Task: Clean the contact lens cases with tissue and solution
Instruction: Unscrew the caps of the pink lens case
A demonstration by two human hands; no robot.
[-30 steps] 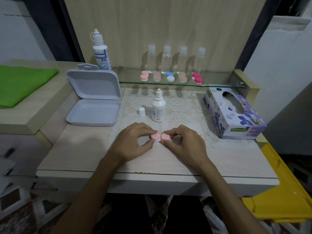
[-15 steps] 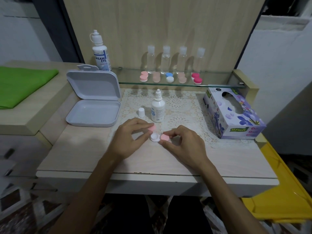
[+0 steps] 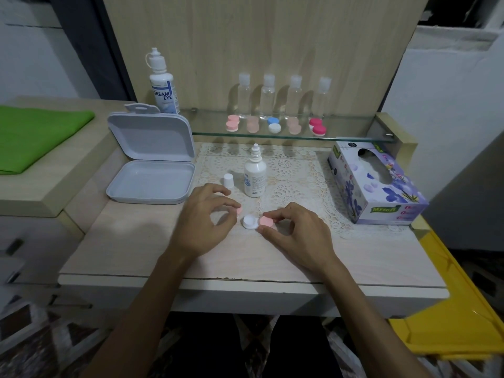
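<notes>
Your left hand had its grip closed on a pink cap, pinched between thumb and fingers, just at 9 o'clock of the case. The case lay on the worktop near the middle, its left well open and white. Your right hand pinched the other pink cap, which sat on the right well. At 12 o'clock of the case stood a small bottle with its white cap beside it. The tissue box lay at 3 o'clock, an open white box at 10 o'clock.
</notes>
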